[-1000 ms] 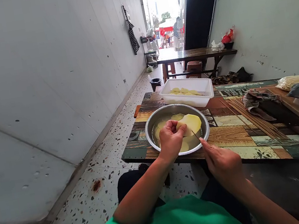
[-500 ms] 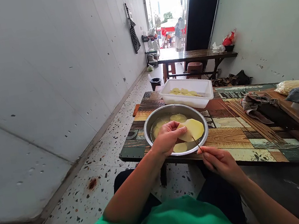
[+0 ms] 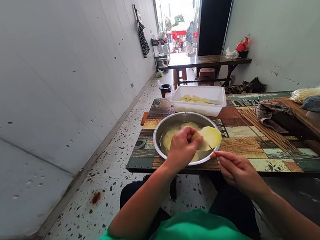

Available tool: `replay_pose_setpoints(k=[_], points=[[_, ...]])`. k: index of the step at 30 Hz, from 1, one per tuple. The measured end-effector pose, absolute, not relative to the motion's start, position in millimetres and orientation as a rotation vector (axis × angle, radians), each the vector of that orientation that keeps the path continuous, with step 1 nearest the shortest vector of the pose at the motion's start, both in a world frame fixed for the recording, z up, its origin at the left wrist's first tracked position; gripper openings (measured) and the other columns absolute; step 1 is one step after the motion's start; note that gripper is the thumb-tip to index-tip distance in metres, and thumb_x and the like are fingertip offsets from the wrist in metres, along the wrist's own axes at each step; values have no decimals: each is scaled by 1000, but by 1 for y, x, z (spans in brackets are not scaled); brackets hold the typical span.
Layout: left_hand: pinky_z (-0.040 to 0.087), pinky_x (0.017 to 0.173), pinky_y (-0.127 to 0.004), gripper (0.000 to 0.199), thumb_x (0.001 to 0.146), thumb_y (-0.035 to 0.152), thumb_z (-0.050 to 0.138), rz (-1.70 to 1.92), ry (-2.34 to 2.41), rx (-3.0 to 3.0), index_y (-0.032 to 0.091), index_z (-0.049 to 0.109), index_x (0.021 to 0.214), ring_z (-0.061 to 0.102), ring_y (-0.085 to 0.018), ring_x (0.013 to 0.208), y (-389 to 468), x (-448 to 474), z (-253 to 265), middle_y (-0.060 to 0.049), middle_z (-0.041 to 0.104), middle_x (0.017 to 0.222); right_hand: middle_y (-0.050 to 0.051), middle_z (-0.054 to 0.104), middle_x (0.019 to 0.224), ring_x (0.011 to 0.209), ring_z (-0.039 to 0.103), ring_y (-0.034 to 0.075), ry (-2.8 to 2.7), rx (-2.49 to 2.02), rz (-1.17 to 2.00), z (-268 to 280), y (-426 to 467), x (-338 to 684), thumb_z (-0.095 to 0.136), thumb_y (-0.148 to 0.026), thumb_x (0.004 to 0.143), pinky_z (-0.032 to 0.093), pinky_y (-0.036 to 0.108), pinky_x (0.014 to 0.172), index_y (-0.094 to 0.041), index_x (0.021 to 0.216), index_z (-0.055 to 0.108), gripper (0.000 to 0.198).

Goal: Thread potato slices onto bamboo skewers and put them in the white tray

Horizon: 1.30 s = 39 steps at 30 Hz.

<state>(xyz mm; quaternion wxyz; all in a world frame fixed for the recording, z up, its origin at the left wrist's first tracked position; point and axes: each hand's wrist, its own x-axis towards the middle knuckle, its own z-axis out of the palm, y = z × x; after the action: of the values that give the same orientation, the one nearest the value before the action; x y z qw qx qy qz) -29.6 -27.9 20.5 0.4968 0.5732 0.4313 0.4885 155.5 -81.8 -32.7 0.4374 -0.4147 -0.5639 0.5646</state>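
Note:
My left hand (image 3: 184,145) is closed on a thin pale-yellow potato slice (image 3: 211,137), held over a metal bowl (image 3: 158,143). Between finger and thumb, my right hand (image 3: 237,169) pinches a thin wooden skewer (image 3: 213,151). The skewer's far end meets the lower edge of the slice; whether it has pierced it I cannot tell. More potato slices (image 3: 167,139) lie in liquid in the bowl, partly hidden by my left hand.
Behind the bowl stands a white plastic tub (image 3: 219,106) with skewered slices (image 3: 195,98) inside. Loose skewers (image 3: 272,132) and a crumpled cloth (image 3: 272,113) lie to the right on the patterned table (image 3: 244,147). A wooden board (image 3: 317,126) is at far right.
My left hand has turned and shifted slightly right with the slice, which now sits more tilted. My right hand has moved slightly right, still pinching the skewer. The view has shifted a little.

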Motion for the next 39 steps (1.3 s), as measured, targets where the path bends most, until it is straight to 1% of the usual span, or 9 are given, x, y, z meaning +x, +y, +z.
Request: replay_pose_setpoints(k=[2,4,8,12,17,21,27,31,39], points=[[43,62,-22,21,70,26,71,1166,998,1230,15,55,77,55,-9,63,-29,-28,21,1,59,69,-11,30,48,36,18,4,-1243,-934,1614,-32,-83,153,56,-42,91,16,17,33,-17,110,66,32],[42,60,-21,26,66,28,74,1155,950,1074,15,53,75,54,-8,60,-32,-27,22,2,59,67,-10,34,50,37,21,4,-1241,-893,1608,-34,-83,152,58,-41,90,17,18,35,-17,106,67,30],[44,59,-22,35,59,29,81,1083,875,897,14,52,72,54,-8,58,-36,-28,23,2,58,66,-3,48,57,48,42,9,-1487,-945,1113,-39,-82,151,60,-35,89,34,22,45,-18,94,71,21],[49,61,-27,42,53,29,85,962,823,814,14,52,72,58,-11,62,-36,-32,24,0,59,69,0,57,63,50,46,11,-1570,-969,867,-39,-83,149,59,-33,89,40,27,51,-19,92,70,18],[46,57,-22,41,55,29,85,1002,840,862,14,51,73,56,-9,59,-34,-34,23,1,59,67,-7,41,51,42,31,6,-1325,-998,1384,-24,-89,144,60,-38,89,25,20,40,-17,88,66,22],[41,53,-18,36,58,28,82,1061,859,918,14,52,72,52,-6,54,-34,-33,20,3,58,62,-10,40,47,36,20,2,-1022,-934,1735,-11,-91,137,69,-41,82,17,17,35,-16,81,61,26],[41,54,-17,33,59,26,82,1087,870,938,14,53,70,53,-5,55,-33,-33,16,2,60,62,-8,47,46,33,22,1,-973,-1018,1694,-6,-90,130,73,-44,76,16,17,33,-15,80,63,32],[43,54,-18,37,55,29,84,1088,875,881,13,54,71,54,-6,54,-29,-38,13,2,60,63,-4,56,56,35,34,4,-1248,-1058,1539,-11,-98,142,65,-46,84,24,20,36,-15,97,65,34],[47,57,-19,42,54,35,85,1165,848,907,13,55,74,56,-7,57,-26,-36,6,2,62,64,-8,30,50,42,26,6,-1212,-1168,1351,-36,-118,154,63,-45,87,17,20,39,-17,86,65,29]])
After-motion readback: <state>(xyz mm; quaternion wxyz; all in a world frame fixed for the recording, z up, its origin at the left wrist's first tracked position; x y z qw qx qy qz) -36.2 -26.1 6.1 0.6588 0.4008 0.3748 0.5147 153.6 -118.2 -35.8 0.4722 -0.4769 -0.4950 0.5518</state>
